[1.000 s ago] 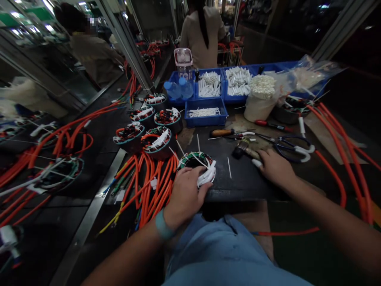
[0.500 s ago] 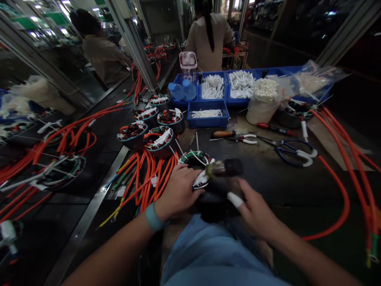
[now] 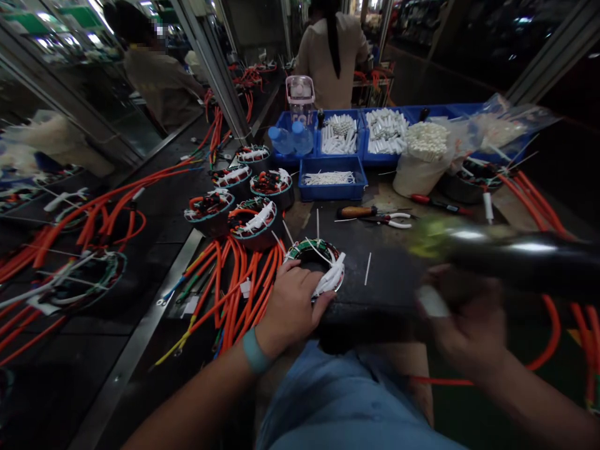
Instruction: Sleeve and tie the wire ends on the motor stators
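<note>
My left hand, with a teal band at its wrist, grips the near left rim of a motor stator. Its thumb presses by a bundle of white sleeves lying along the stator's right side. Thin white ties stick up from the winding. My right hand, blurred by motion, is closed on a mallet with a yellow face and a dark body. The mallet is raised to the right, apart from the stator, and its handle is mostly hidden. A white wrap covers one finger of that hand.
Several wired stators with orange cables stand to the left. Behind are blue bins of white sleeves and ties. An awl, pliers and a red-handled tool lie on the bench. Two people work farther back.
The mallet, held in my right hand, has swung from beside the stator up and to the right, nearer the camera. My left hand stays on the stator.
</note>
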{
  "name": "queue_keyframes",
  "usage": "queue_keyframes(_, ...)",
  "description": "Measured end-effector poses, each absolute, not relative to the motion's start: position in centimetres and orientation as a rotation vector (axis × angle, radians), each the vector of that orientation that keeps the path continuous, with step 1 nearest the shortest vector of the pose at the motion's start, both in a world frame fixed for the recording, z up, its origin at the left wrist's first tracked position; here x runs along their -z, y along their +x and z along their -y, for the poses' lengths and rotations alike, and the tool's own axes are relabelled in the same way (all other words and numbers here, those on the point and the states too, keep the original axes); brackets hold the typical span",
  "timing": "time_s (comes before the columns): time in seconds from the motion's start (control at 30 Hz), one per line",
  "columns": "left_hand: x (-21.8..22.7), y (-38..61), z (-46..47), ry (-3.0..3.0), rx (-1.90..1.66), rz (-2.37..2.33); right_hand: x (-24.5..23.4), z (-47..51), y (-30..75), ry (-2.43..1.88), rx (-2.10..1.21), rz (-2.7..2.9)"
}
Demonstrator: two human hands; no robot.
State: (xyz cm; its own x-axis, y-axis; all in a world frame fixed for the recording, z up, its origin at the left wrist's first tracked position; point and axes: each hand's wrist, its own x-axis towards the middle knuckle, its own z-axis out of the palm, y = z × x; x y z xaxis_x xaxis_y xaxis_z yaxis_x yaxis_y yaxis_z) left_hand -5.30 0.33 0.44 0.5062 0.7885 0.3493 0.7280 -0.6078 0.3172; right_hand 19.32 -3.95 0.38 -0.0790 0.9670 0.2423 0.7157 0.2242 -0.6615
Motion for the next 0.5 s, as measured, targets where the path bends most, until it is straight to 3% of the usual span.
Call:
queue_keyframes(0.13, 0.2, -4.9, -0.3, 2.661, -0.757, -1.343, -3.3, 0.0, 18.6, -1.681, -0.572, 2.452)
queue_keyframes(0.27, 0.4, -5.1, -0.5, 2.666, -0.839, -1.339, -6.2, -1.0, 18.9, -1.499, -0.649, 2.463)
queue_keyframes(0.4, 0.5, -5.2, -0.5, 2.682, -0.868, -1.329, -4.9, -0.3, 18.9, -1.738, -0.583, 2.408)
queue_keyframes(0.5, 0.4, -5.2, -0.5, 2.682, -0.852, -1.325, -3.5, -0.4, 19.0, -1.703, -0.753, 2.453)
